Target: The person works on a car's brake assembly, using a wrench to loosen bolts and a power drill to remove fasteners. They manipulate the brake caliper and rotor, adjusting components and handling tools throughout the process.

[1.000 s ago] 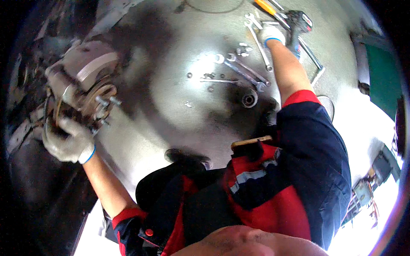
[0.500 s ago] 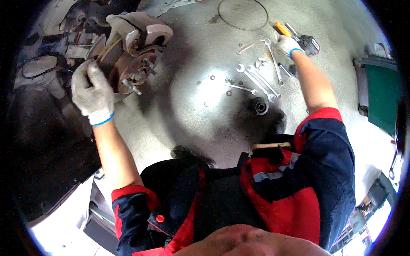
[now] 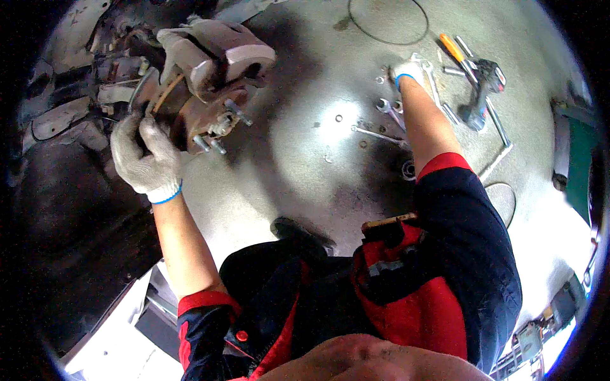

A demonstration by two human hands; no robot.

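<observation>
My left hand [image 3: 147, 159], in a pale knit glove, grips the lower edge of a rusty brake disc [image 3: 182, 127] between thumb and fingers. Bolts stick out of the hub, and a brake caliper [image 3: 222, 54] sits over the disc's upper side. My right hand [image 3: 406, 67], gloved the same way, is on the floor with its fingers bent around a wrench [image 3: 416, 56], which it mostly covers. Right beside that hand lies another wrench [image 3: 432, 82]. More wrenches, among them a combination wrench [image 3: 380, 135], lie nearer to me, partly behind my forearm.
A cordless power tool [image 3: 486, 95] and an orange-handled tool [image 3: 452, 47] lie right of my hand, near a long-handled bar [image 3: 499, 124]. A thin ring [image 3: 427, 28] lies at the far side. Small nuts [image 3: 338, 118] dot the floor. Dark car bodywork [image 3: 70, 184] fills the left.
My right hand has moved from beside the orange-handled tool leftward and onto a wrench, uncovering the power tool. My left hand stays at the disc. The whole view has shifted slightly.
</observation>
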